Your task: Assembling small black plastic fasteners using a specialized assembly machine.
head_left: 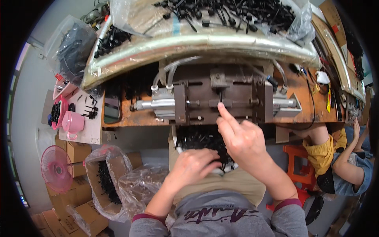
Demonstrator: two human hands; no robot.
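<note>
In front of me a dark metal clamping fixture (197, 89) sits at the bench edge, with a silver air cylinder (154, 104) on its left and another silver cylinder (285, 103) on its right. A small black stemmed part (220, 94) stands in its middle. My right hand (244, 140) touches the centre of the fixture with an outstretched index finger, its other fingers bent and nothing seen in them. Lower down, my left hand (193, 164) is at the edge of a heap of black parts (199, 138) over my lap, fingers and thumb apart.
A raised tray (205, 41) wrapped in clear film bears many black parts behind the fixture. Left are a pink cup (74, 121), a phone (112, 110), a pink fan (57, 169) and a plastic-lined box (94, 173). A person (347, 168) sits at right by an orange stool (294, 164).
</note>
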